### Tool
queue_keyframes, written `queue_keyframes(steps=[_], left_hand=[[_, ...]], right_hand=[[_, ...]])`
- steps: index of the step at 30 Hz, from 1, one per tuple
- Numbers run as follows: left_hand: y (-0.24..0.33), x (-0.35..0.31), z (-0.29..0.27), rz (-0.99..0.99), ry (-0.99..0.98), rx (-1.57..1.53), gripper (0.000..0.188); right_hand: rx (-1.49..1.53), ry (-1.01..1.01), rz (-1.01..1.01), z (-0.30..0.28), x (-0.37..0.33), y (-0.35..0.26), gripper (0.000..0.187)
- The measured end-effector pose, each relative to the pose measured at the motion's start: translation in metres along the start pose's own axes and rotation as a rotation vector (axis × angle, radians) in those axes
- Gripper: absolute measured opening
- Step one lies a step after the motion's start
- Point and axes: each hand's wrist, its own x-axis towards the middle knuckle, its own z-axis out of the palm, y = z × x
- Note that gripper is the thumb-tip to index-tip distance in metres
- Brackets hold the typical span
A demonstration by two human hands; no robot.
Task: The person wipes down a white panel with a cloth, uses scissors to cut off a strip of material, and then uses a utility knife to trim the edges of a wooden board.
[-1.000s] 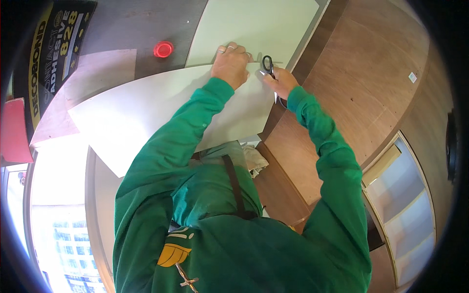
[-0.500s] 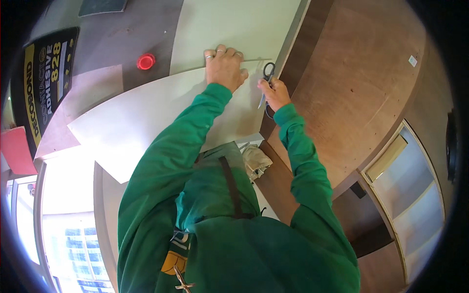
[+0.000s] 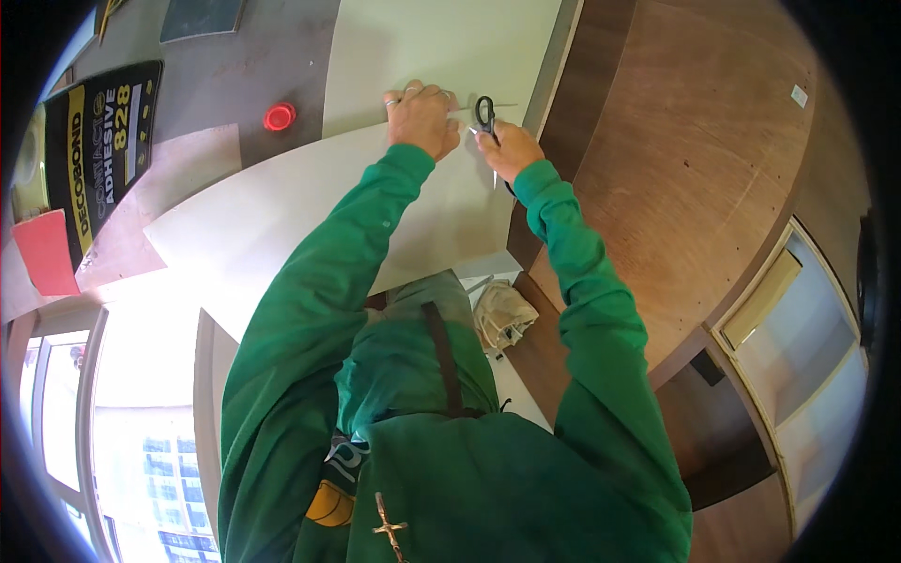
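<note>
My left hand (image 3: 420,120), with rings on its fingers, is bent over the far edge of a large white sheet (image 3: 282,202), holding it down on a pale board (image 3: 427,52). The fingertips are partly hidden. A little to its right, my right hand (image 3: 510,150) is closed round black-handled scissors (image 3: 484,109) near their middle. The scissors are spread apart: one handle loop stands above the fist, the other shows below it. A blade points down toward me over the sheet, and another metal tip shows beside the thumb.
A red round cap (image 3: 280,116) lies on the grey surface at left, near a black and yellow can (image 3: 99,150) and a red flat piece (image 3: 47,251). A brown wooden panel (image 3: 694,159) is at right. A beige cloth bag (image 3: 505,314) sits below the sheet.
My right hand has moved left and slightly up with the scissors, nearer my left hand. The left hand has shifted slightly left along the sheet's edge. The view has tilted a little.
</note>
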Motion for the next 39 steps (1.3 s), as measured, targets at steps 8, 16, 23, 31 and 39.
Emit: queue_keyframes(steps=[8, 16, 23, 31, 39], left_hand=[[0.0, 0.002, -0.003, 0.012, -0.049, -0.023, 0.022], [0.011, -0.054, -0.006, 0.084, 0.481, -0.285, 0.018], [0.052, -0.128, 0.051, -0.471, 0.082, -1.277, 0.021], [0.111, -0.147, 0.036, -0.736, -0.281, -2.341, 0.035], [0.127, -0.114, 0.042, -0.935, -0.061, -2.55, 0.021]], right_hand=[[-0.143, -0.055, 0.0, 0.001, 0.009, -0.003, 0.034], [-0.18, -0.118, -0.025, 0.003, 0.028, 0.012, 0.039], [-0.199, -0.107, -0.027, 0.009, 0.027, 0.009, 0.038], [-0.045, -0.141, 0.019, 0.007, 0.031, 0.007, 0.037], [-0.053, -0.131, -0.005, 0.009, 0.032, 0.013, 0.037]])
